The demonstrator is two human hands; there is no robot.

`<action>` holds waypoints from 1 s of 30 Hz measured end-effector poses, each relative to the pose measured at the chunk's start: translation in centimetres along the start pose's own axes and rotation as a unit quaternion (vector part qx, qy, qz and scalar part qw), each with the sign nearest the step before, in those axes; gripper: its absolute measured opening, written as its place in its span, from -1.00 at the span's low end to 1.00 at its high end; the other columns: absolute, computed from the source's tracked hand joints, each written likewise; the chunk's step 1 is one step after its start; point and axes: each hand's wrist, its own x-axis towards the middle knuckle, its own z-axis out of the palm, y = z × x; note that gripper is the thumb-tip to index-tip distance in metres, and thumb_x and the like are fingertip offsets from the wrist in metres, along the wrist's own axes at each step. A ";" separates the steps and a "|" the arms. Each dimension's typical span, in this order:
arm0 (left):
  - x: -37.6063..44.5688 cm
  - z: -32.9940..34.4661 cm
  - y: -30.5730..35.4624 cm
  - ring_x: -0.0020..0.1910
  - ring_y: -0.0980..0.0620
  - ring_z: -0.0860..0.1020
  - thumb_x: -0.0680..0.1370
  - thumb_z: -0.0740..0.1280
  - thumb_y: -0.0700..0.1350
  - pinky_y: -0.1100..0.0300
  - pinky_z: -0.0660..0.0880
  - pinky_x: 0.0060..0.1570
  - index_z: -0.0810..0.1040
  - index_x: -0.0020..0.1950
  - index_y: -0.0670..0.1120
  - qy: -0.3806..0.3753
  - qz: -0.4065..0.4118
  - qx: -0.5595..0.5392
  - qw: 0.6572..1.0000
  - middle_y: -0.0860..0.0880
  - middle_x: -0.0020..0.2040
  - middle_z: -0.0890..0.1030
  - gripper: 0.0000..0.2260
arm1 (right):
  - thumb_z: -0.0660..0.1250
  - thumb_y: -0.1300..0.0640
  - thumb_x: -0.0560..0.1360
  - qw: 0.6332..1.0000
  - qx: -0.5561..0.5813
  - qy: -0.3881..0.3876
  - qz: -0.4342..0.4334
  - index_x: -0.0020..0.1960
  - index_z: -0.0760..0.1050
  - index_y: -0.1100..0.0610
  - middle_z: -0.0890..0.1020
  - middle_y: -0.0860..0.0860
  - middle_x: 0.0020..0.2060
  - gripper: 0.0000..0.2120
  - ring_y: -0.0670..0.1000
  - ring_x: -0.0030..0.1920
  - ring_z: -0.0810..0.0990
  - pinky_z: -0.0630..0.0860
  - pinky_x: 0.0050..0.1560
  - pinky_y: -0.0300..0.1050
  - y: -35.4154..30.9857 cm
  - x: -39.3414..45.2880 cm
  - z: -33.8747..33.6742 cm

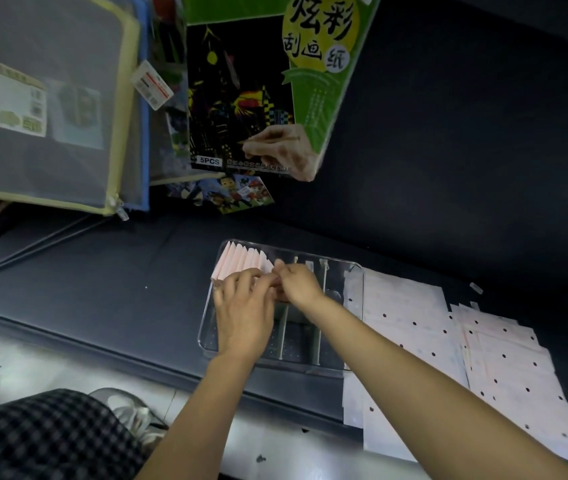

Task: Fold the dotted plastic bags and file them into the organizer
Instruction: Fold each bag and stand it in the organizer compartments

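A clear plastic organizer with upright dividers lies on the dark shelf. Several folded pale pink bags stand filed in a row at its far left end. My left hand and my right hand meet over the organizer just right of that row, fingertips pinched together on a folded pink bag that they mostly hide. Flat, unfolded dotted bags lie in an overlapping pile to the right of the organizer, some hanging over the shelf's front edge.
Hanging above the shelf are mesh zip pouches at the left and a green scratch-art paper pack in the middle. A cartoon pack hangs lower. A checked garment and a shoe show below, over the pale floor.
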 end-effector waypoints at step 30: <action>-11.9 4.7 9.5 0.25 0.13 0.41 0.48 0.26 0.29 0.24 0.29 0.24 0.38 0.39 0.12 -0.525 0.221 -0.012 0.822 0.12 0.27 0.50 -0.48 | 0.20 0.08 0.59 0.918 -0.360 -0.008 -0.164 0.10 0.52 0.15 0.60 -0.01 0.10 -0.80 0.03 0.12 0.54 0.46 0.10 -0.11 27.8 -20.3 -17.0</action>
